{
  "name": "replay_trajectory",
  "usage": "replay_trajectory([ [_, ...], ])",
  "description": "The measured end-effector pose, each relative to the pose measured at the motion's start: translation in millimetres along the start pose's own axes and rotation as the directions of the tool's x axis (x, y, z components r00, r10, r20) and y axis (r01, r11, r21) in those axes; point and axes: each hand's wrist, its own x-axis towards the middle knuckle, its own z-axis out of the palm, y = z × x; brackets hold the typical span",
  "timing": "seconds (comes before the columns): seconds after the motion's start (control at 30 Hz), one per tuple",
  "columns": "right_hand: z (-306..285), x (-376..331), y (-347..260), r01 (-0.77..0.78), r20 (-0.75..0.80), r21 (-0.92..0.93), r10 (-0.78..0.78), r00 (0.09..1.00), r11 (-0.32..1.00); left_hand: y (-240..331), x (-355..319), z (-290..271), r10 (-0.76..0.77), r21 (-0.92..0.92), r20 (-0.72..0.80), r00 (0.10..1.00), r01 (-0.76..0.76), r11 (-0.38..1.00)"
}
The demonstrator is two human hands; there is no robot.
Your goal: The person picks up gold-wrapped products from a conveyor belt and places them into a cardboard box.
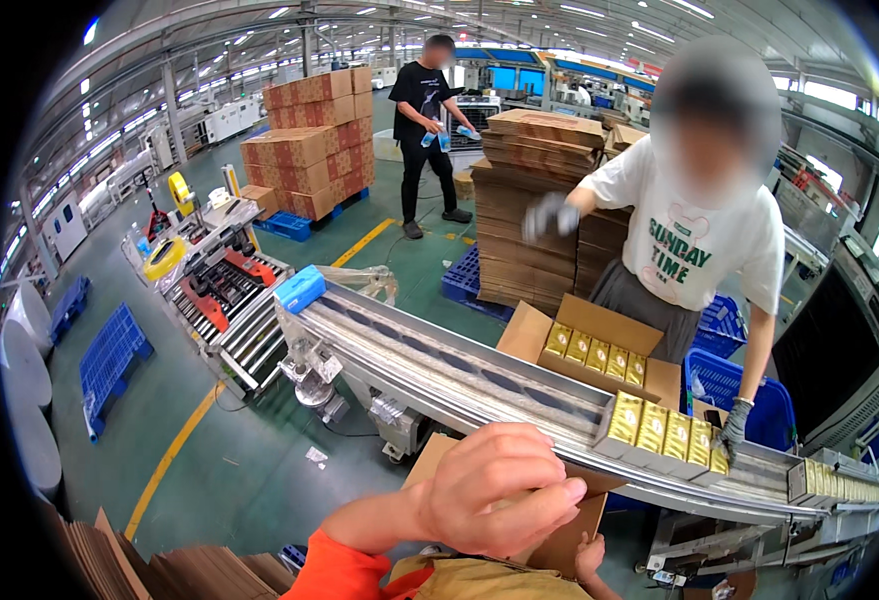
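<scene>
I have the carton (571, 530) open just below the near rail of the conveyor (439, 352), in front of the body. The right hand (590, 556) looks closed on its edge, though much of it is hidden. The left hand (504, 490) is raised over it, fingers loosely curled; I can't tell whether anything sits inside the curl or whether it touches the card. My worry is a flap catching under the rail, which could crease it or twist the carton out of that one-edge grip. The packs (659, 432) on the belt stand in a tight row with a co-worker's glove (733, 428) at the end, so a knock from my side might tip them. The card is matte, thin and flat-panelled; the packs are glossy gold upright blocks with pale sides; the rail is smooth metal, the glove soft grey fabric
</scene>
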Motion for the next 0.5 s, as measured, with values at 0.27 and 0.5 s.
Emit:
replay_trajectory([
  [0.27,-5.6,0.6,0.4,-0.022,0.005,-0.032,0.022,1.0,0.999,15.0,25.6,-26.2,-0.097,-0.637,0.032,0.995,0.095,0.765],
  [0.5,-18.9,-3.1,-19.8,-0.006,0.05,0.062,0.003,0.999,0.998,19.0,49.3,-39.2,0.014,-0.597,0.063,0.998,0.027,0.802],
])
